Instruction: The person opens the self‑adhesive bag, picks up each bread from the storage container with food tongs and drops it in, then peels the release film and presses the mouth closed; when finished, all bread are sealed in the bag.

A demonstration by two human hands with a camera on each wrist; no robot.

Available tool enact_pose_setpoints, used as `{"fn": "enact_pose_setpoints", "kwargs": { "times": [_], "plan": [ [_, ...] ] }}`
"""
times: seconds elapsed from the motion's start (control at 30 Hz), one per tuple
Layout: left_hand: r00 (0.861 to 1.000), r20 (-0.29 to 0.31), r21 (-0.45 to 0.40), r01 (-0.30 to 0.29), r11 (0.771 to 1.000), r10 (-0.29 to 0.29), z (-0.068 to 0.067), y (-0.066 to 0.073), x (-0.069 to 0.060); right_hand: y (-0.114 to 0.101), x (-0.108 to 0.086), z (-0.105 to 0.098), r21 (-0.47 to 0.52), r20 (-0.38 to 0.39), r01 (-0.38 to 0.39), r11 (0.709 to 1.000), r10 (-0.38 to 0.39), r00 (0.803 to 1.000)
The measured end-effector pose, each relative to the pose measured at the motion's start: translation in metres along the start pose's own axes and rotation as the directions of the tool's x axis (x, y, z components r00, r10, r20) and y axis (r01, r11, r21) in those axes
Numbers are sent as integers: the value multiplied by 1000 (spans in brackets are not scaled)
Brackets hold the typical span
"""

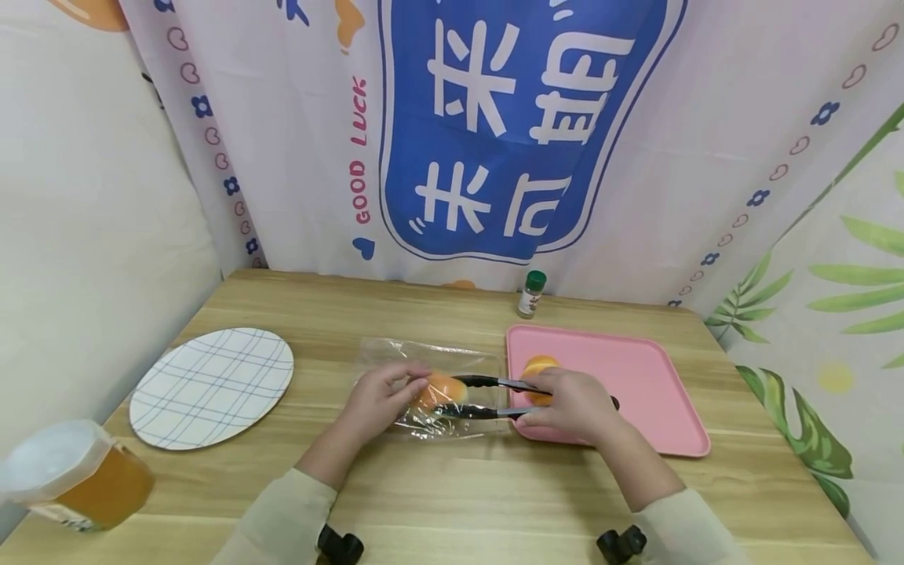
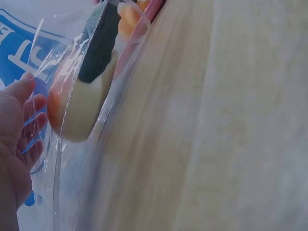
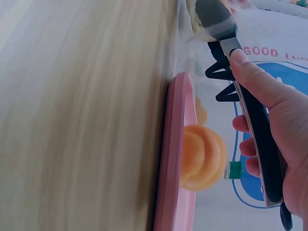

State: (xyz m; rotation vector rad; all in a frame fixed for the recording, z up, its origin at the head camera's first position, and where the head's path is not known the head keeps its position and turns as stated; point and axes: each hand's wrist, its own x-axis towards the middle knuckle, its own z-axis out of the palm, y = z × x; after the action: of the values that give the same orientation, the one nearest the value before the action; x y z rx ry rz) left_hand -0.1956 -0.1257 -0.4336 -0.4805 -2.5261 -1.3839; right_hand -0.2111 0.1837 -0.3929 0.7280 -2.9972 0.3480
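Note:
My right hand [image 1: 575, 404] grips a pair of tongs [image 3: 262, 144] with black tips and handles. The tong tips reach into a clear plastic bag [image 1: 452, 357] and lie on either side of a bread roll [image 2: 72, 110], orange-brown on top and pale below. Beside the roll, my left hand [image 1: 384, 400] touches the bag's plastic, its thumb and fingers spread apart in the left wrist view. A second round orange-brown bun [image 3: 199, 159] sits on a pink tray [image 1: 628, 384], partly hidden by the right hand in the head view.
A white plate [image 1: 212, 388] with blue grid lines lies at the left of the wooden table [image 1: 452, 502]. Nearer stands a lidded jar [image 1: 106, 482] with amber contents. A small green-capped bottle [image 1: 531, 294] stands behind the tray, near a printed curtain [image 1: 304, 157].

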Motion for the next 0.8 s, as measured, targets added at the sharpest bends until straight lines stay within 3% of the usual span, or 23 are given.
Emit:
{"fn": "enact_pose_setpoints", "kwargs": {
  "times": [0.3,0.8],
  "plan": [
    [999,13,-48,-29,998,29,4,8,0,-11,7,7,10,-15,10,1000,-10,1000],
    [997,-23,-57,-80,995,78,4,16,-1,-24,13,15,40,-21,25,999,-24,999]
  ]
}}
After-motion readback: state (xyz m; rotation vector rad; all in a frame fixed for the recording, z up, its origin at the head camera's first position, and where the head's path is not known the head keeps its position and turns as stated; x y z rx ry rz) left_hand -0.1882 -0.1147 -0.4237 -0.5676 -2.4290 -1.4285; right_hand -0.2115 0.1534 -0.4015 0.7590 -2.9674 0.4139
